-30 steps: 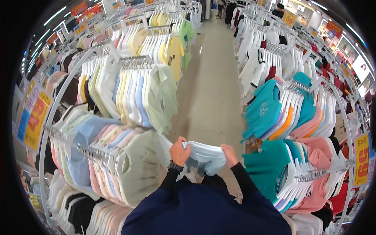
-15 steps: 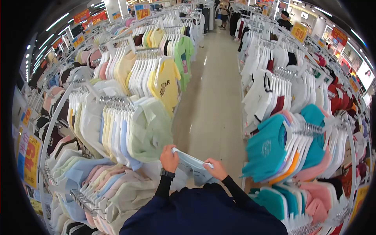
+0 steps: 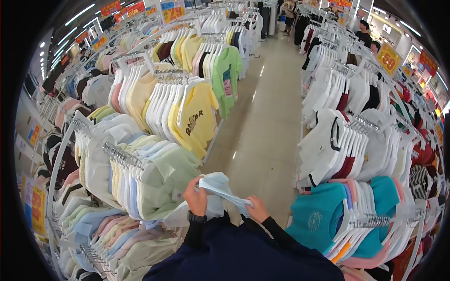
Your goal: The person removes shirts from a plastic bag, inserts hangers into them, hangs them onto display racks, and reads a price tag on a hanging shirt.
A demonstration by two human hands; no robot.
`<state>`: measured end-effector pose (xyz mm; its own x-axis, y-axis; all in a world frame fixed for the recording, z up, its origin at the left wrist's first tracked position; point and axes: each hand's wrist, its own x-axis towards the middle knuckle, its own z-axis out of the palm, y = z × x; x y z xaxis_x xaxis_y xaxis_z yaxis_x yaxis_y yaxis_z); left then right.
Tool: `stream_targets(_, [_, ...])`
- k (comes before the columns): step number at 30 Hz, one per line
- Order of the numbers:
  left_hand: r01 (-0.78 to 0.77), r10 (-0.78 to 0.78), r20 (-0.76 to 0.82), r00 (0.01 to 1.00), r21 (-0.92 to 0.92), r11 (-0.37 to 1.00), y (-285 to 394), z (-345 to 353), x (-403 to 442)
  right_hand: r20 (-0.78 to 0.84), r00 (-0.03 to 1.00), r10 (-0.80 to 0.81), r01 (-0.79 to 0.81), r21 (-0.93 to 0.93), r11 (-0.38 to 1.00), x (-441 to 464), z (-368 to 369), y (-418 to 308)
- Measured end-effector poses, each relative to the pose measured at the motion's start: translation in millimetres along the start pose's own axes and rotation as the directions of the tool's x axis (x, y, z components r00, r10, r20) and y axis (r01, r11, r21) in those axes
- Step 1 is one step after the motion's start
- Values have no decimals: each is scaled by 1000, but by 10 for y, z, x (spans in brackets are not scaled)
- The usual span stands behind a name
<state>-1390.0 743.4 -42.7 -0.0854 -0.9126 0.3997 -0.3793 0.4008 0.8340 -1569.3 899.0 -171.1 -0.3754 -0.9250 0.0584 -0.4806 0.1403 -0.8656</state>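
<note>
A pale blue garment is stretched between my two hands in front of my chest; its exact kind is hard to make out. My left hand, with a black watch at the wrist, has its fingers closed on the bunched left end. The right-hand end is pinched by my right hand, lower and farther right. Below the garment hangs more pale, thin cloth, partly hidden by my arms. Closest to my left hand is a rack of shirts with a pale green shirt at its front.
Racks of hanging shirts line both sides of the aisle floor. A yellow shirt hangs ahead on the left, a teal shirt close on the right. Price signs stand above the racks. A person is at the far right.
The garment's left part has risen and folded over beside my left hand. Both hands sit slightly lower in the picture, still holding it. The view has shifted, with the right racks appearing lower.
</note>
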Motion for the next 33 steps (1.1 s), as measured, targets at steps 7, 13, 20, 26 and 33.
stream_targets(7, [160,-148,74,986,-193,968,-246,487,708,-56,982,178,-182,-89,979,782,70,356])
stream_targets(13, [139,-120,245,962,-64,988,-721,729,1290,-68,988,139,-148,-159,976,1948,-89,927])
stream_targets(20, [252,-237,277,931,-22,967,-723,714,1787,262,963,68,-99,106,990,3568,-473,336])
stream_targets(26, [300,-270,186,945,-161,940,-778,798,1952,620,783,-59,80,-5,997,4590,-314,-99])
stream_targets(33, [396,-402,4,916,-189,899,-657,1037,2263,854,505,-122,319,-53,946,5542,-48,-237])
